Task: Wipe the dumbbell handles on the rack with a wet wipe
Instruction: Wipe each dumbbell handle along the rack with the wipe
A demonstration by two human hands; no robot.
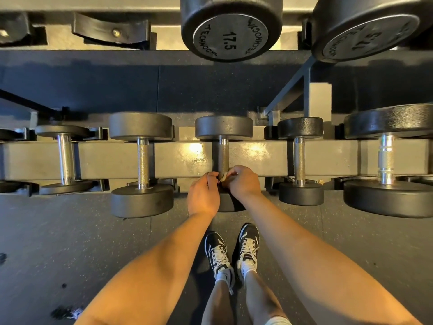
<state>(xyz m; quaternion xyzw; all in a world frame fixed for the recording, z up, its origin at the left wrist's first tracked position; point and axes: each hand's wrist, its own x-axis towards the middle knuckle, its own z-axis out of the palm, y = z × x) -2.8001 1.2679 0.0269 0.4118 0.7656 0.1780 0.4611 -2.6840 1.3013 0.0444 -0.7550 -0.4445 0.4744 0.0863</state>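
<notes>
Single head-worn view, wide-angle; looks steeply down from above the rack (257,156), facing it; lower tier crosses mid-frame, close; upper-tier dumbbell ends (230,31) loom nearest at the top edge; floor (70,242) and the person's own shoes (216,252) fill the bottom; straight lines bow toward the edges.

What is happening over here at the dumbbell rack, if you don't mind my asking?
A person stands at the rack with both hands at the near end of the middle handle. The left hand and right hand pinch a small pale wipe against it, though their fingers hide most of the wipe. The other dumbbells rest on the rack, untouched.
</notes>
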